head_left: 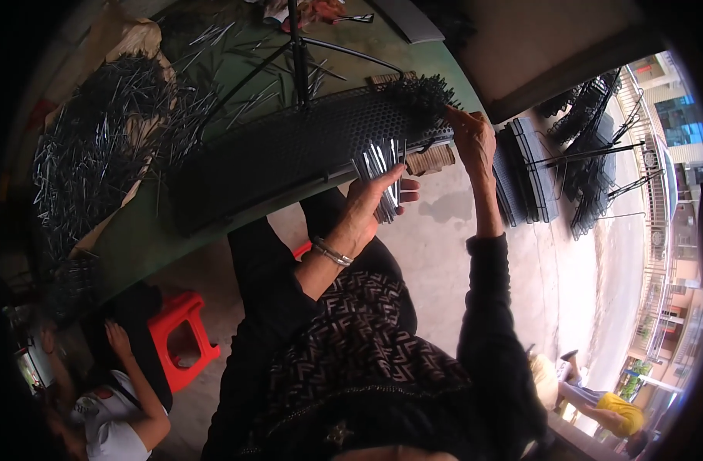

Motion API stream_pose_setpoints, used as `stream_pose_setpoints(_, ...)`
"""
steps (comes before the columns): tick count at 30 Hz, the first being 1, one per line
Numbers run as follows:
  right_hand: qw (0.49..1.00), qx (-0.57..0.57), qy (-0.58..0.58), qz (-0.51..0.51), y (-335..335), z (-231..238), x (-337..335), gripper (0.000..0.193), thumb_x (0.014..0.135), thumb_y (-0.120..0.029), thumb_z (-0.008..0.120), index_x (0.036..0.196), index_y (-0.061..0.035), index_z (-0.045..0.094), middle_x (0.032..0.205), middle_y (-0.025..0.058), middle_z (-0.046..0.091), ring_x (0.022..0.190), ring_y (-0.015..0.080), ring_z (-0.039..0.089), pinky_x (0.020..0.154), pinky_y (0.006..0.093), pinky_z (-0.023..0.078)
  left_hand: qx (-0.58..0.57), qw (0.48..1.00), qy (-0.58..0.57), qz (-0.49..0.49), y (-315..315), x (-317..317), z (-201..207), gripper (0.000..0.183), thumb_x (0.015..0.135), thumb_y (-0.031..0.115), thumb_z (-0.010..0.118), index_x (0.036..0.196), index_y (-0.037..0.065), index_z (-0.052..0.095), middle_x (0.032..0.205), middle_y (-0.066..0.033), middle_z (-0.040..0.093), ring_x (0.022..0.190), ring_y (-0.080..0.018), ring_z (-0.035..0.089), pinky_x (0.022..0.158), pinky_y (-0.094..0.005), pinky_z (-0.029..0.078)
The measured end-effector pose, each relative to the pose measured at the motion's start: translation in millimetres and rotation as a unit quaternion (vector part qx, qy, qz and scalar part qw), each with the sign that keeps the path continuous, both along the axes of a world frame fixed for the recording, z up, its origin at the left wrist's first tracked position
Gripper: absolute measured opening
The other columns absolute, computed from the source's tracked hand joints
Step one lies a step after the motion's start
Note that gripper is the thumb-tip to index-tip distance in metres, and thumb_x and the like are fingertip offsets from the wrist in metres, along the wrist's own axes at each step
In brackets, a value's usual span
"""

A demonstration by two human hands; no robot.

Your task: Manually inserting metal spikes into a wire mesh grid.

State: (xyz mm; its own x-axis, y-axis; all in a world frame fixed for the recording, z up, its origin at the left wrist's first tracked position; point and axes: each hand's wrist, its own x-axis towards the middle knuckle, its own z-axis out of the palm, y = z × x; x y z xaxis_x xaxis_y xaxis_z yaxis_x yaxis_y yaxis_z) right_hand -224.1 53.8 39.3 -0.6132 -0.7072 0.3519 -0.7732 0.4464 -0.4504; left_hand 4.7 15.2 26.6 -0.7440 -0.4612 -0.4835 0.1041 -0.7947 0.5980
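A bundle of thin, shiny dark strips [380, 165] rests in my left hand [360, 207], its fingers curled round them and the thumb across the front. The bundle stands upright just in front of a long black perforated panel [290, 142] on the green table. My right hand [474, 138] is at the panel's right end, fingers closed in a pinch. Its fingertips touch the edge of a dense cluster of short black pieces [422, 96] standing up from the panel. Whatever lies between those fingertips is too small to make out.
Loose dark strips [98, 146] heap on brown paper at the left of the green table [155, 246]. A black rod stand [299, 69] rises behind the panel. Stacked panels [524, 169] and wire racks [597, 165] stand right. A red stool [184, 338] and another person [121, 419] are lower left.
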Motion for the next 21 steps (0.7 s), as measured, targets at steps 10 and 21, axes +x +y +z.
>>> stream_pose_setpoints(10, 0.893, 0.036, -0.384, 0.231, 12.7, 20.3, 65.1, 0.029, 0.091, -0.025, 0.067, 0.095, 0.0037, 0.066, 0.075, 0.005, 0.064, 0.067, 0.0098, 0.059, 0.06, 0.0258, 0.047, -0.037, 0.999, -0.009, 0.007, -2.1, 6.5, 6.3, 0.028, 0.087, 0.029, 0.069, 0.105, 0.008, 0.069, 0.088, -0.0085, 0.073, 0.074, -0.0166, 0.071, 0.055, -0.0248, 0.046)
stream_pose_setpoints(21, 0.892, 0.036, -0.396, 0.215, 1.0, 31.1, 80.8, 0.018, 0.091, -0.014, 0.061, 0.089, 0.0037, 0.064, 0.075, 0.0059, 0.064, 0.068, 0.0104, 0.059, 0.061, 0.0259, 0.048, -0.029, 0.999, -0.007, 0.009, -11.2, 12.4, 2.8, 0.027, 0.087, 0.027, 0.069, 0.105, 0.007, 0.068, 0.093, -0.006, 0.073, 0.077, -0.0172, 0.071, 0.056, -0.0247, 0.045)
